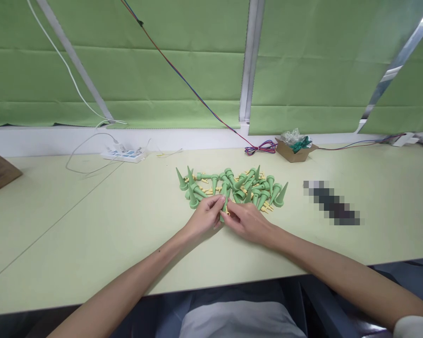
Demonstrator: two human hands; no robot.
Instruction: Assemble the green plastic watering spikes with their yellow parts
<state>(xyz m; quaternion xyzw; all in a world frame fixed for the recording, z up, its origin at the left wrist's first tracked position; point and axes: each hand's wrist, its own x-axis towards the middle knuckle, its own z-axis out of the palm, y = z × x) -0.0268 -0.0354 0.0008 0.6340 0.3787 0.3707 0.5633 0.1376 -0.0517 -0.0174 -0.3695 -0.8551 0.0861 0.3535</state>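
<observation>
My left hand (205,214) is closed around a green plastic watering spike (223,218), its thumb pressed along the side. From the right, my right hand (248,221) meets it with fingers pinched at a small yellow plastic piece (227,213) on the spike. Whether the yellow piece sits in the spike or only against it, I cannot tell. Just beyond both hands lies a heap of similar green spikes (281,196), some standing on their wide caps with points up, others on their sides. Several yellow pieces (267,207) are mixed in among them.
A small cardboard box (292,154) with clear and green plastic stands at the back, beside a coiled red-and-blue cable (261,147). At back left is a white power strip (125,156) with cords. A brown board (0,171) lies far left; a blurred dark object (333,204) lies right.
</observation>
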